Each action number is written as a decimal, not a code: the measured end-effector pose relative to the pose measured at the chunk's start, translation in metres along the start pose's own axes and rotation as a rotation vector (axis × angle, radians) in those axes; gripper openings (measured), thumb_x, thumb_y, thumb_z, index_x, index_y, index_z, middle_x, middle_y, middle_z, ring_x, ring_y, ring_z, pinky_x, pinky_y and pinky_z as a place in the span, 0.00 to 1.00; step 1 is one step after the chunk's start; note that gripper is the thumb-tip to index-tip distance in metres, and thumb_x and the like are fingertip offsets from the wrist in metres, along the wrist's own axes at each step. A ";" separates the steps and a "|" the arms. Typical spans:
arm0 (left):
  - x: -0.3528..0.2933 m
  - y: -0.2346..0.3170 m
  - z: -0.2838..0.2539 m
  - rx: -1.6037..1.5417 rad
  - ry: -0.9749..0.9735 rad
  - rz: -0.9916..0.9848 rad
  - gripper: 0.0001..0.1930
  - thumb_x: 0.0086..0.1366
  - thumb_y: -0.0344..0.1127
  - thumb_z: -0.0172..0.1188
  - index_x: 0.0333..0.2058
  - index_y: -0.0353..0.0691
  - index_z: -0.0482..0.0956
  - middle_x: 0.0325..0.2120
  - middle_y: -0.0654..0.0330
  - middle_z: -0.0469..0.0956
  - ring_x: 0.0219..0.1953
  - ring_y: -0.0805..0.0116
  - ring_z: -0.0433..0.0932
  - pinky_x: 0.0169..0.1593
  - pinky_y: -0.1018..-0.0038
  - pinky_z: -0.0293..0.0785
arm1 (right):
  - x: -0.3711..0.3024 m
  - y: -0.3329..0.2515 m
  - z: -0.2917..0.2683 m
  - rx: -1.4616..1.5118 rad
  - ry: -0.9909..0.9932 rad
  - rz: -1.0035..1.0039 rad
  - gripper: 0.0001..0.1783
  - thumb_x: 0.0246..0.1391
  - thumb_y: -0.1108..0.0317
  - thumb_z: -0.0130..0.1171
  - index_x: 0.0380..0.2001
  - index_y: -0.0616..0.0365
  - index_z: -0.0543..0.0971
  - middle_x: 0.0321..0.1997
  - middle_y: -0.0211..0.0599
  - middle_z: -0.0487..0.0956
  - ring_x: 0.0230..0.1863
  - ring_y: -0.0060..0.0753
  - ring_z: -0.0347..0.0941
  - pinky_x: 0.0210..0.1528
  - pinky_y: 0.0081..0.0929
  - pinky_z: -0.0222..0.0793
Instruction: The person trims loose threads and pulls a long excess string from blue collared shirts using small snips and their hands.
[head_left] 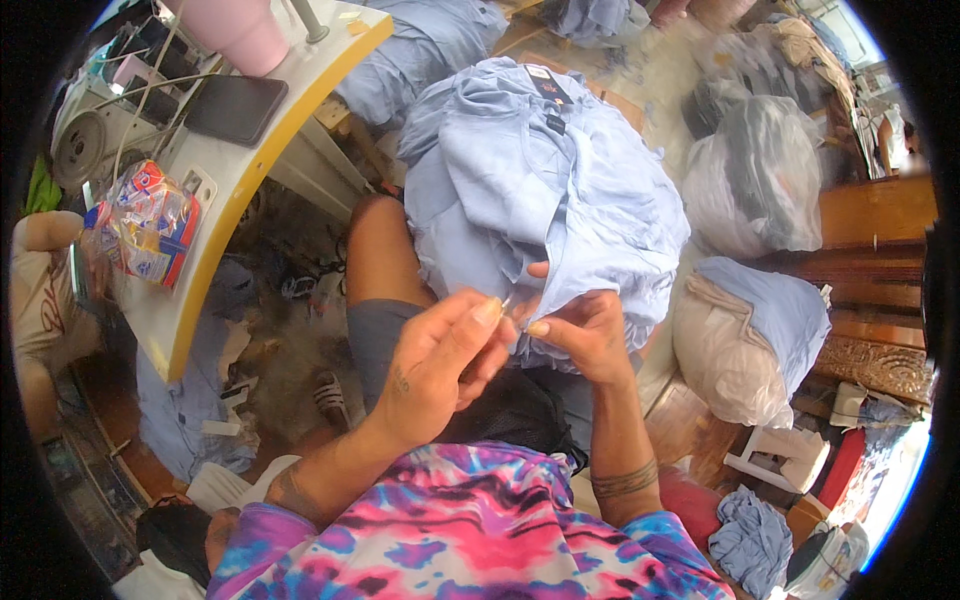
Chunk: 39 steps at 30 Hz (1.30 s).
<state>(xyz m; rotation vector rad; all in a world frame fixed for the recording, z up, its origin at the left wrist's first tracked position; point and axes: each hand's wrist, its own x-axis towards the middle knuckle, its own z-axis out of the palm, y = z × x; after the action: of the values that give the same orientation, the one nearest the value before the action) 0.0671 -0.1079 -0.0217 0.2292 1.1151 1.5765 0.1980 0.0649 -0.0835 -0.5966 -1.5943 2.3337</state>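
Note:
A light blue garment (540, 190) with a dark neck label lies heaped on my lap, its lower edge hanging over my knees. My right hand (585, 330) pinches a fold of that lower edge between thumb and fingers. My left hand (440, 360) is right beside it, thumb and forefinger closed on something small and thin at the same spot; I cannot tell what it is. Both forearms come up from a tie-dye shirt (480, 530).
A white table with a yellow edge (230, 190) at the left carries a dark phone (235, 108), a pink cup (240, 35) and a snack bag (145, 225). Clear plastic bags (755, 175) and more blue garments (750, 535) lie at the right. Another person (40, 300) sits at the far left.

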 end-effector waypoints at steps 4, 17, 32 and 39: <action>0.000 -0.009 0.001 0.016 -0.029 -0.147 0.20 0.77 0.53 0.47 0.42 0.39 0.74 0.22 0.66 0.69 0.13 0.84 0.56 0.16 0.84 0.50 | -0.003 0.007 0.002 0.169 -0.038 -0.041 0.25 0.57 0.72 0.69 0.57 0.68 0.75 0.44 0.40 0.84 0.46 0.29 0.80 0.52 0.28 0.75; 0.002 -0.018 0.001 0.030 -0.049 -0.129 0.19 0.78 0.52 0.48 0.40 0.39 0.74 0.21 0.67 0.68 0.13 0.85 0.56 0.16 0.83 0.51 | -0.011 0.030 0.011 0.349 0.039 -0.063 0.16 0.66 0.61 0.61 0.45 0.65 0.80 0.44 0.41 0.82 0.43 0.28 0.76 0.48 0.28 0.70; 0.005 -0.012 -0.004 0.090 -0.012 -0.157 0.21 0.77 0.51 0.49 0.36 0.38 0.75 0.20 0.69 0.69 0.16 0.85 0.61 0.19 0.82 0.55 | -0.005 0.027 0.010 0.212 -0.010 -0.064 0.12 0.64 0.67 0.62 0.45 0.64 0.81 0.44 0.36 0.81 0.45 0.26 0.74 0.50 0.28 0.68; 0.006 -0.011 -0.001 0.116 0.011 -0.135 0.20 0.77 0.49 0.51 0.34 0.38 0.75 0.19 0.69 0.69 0.18 0.84 0.63 0.21 0.82 0.57 | -0.004 0.029 0.006 0.211 -0.015 -0.039 0.11 0.63 0.70 0.64 0.44 0.65 0.81 0.41 0.35 0.82 0.43 0.26 0.76 0.48 0.26 0.70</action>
<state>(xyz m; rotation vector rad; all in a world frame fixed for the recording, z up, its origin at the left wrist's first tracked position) 0.0713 -0.1041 -0.0327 0.2182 1.2071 1.3970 0.1989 0.0475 -0.1076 -0.4976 -1.3292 2.4405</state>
